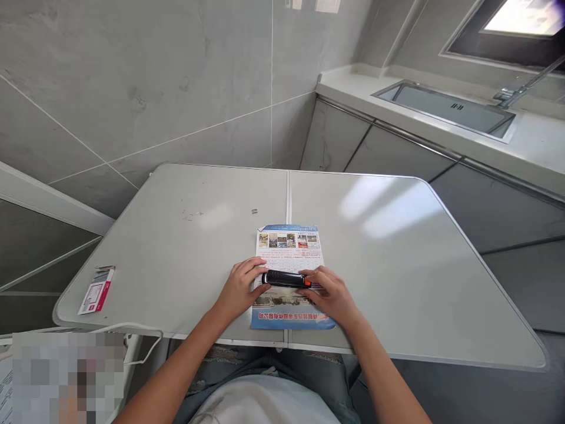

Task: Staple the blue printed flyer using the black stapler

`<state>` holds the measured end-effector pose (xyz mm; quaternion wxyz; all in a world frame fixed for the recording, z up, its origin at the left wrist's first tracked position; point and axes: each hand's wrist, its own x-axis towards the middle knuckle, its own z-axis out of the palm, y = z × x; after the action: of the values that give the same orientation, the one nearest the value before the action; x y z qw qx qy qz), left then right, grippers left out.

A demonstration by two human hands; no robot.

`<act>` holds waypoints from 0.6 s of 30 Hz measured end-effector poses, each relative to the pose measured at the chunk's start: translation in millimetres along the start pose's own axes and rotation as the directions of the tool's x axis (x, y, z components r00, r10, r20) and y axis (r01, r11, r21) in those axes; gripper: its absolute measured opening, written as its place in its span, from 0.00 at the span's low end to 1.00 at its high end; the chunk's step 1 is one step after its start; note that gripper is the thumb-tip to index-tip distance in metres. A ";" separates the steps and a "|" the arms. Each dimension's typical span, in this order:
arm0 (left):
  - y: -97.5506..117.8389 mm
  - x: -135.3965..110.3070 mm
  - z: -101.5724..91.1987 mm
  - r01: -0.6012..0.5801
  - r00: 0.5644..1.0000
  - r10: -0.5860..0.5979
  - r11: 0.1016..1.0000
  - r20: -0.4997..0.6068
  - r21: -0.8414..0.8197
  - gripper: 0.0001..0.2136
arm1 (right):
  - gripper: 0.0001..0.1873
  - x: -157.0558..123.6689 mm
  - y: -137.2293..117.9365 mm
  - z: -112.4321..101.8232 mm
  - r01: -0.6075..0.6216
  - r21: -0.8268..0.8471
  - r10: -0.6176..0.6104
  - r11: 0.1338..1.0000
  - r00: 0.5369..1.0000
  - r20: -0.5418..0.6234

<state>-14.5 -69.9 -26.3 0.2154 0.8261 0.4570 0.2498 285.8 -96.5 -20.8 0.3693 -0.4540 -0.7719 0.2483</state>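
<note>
A black stapler [285, 278] with an orange part at its right end lies crosswise over a printed leaflet [289, 321]. My left hand [242, 287] pinches the stapler's left end between thumb and fingers. At the orange end, the thumb and fingers of my right hand [331, 293] are closed on it. The leaflet has blue bands, small photos and red lettering, and its printing faces away from me. Its middle is partly covered by the stapler and my hands. Beyond it lie small staple strips [254, 211].
A light grey folding table [397, 282] has a seam down its middle. Loose staples [194, 214] are scattered at the back left. A red and white packet [97, 290] lies near the left edge, above a white cable [141, 325]. A counter with a sink [450, 109] stands at the right.
</note>
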 end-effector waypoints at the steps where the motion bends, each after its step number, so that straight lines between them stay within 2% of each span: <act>1: 0.6 0.3 -0.6 0.008 1.000 -0.008 1.000 0.004 -0.003 0.12 | 0.06 0.3 0.1 0.1 0.002 0.007 -0.002 1.000 1.000 0.006; 4: 2.3 1.8 -2.1 0.039 0.999 -0.039 0.999 0.017 0.001 0.11 | 0.04 0.9 0.4 0.2 0.017 0.029 -0.017 0.999 1.000 0.017; 18: -0.8 2.9 -1.3 0.074 0.997 -0.073 0.997 0.029 -0.024 0.11 | 0.03 2.7 -0.9 0.9 0.016 0.081 -0.007 0.997 0.995 -0.102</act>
<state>-14.5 -66.8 -25.1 0.2412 0.8094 0.4807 0.2356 283.7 -94.6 -19.8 0.4280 -0.4461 -0.7438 0.2540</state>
